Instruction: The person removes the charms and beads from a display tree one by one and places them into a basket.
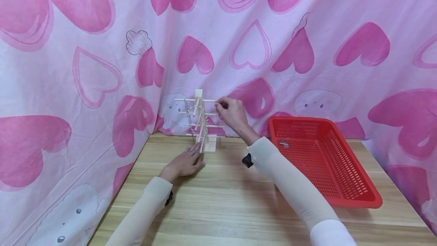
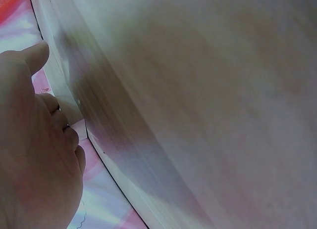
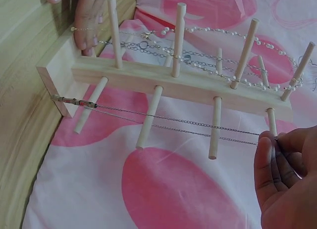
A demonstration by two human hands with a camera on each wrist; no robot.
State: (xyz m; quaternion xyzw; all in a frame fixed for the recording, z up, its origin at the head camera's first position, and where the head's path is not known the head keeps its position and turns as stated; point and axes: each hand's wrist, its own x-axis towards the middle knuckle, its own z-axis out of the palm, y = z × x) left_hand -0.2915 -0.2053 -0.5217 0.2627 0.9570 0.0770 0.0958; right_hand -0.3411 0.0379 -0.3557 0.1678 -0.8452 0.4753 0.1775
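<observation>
Necklace chain [image 3: 188, 124] was the thing in hand: a fine silver chain that I pinched between the thumb and fingertips of my right hand [image 1: 231, 112], up at the tip of the top right peg of the wooden stand [image 1: 202, 124]. In the right wrist view it ran taut from my fingers [image 3: 270, 150] along the row of pegs to its clasp [image 3: 74, 101] near the base block. The stand stood at the far edge of the table [image 1: 239, 200], at about twelve o'clock from me, against the heart-print cloth [image 1: 307, 48]. My left hand [image 1: 186, 162] lay flat with straight fingers against the foot of the stand, at about seven o'clock from it, holding nothing. Beaded and link chains [image 3: 208, 51] hung across the pegs on the other side. The red basket [image 1: 358, 193] sat at three o'clock from the stand, with a small metal item [image 1: 283, 144] in its far corner.

I judged this to be the hanging step, the chain at the peg. The next move would call for a small, steady shift of the loop over the peg tip while my left hand braced the base.
</observation>
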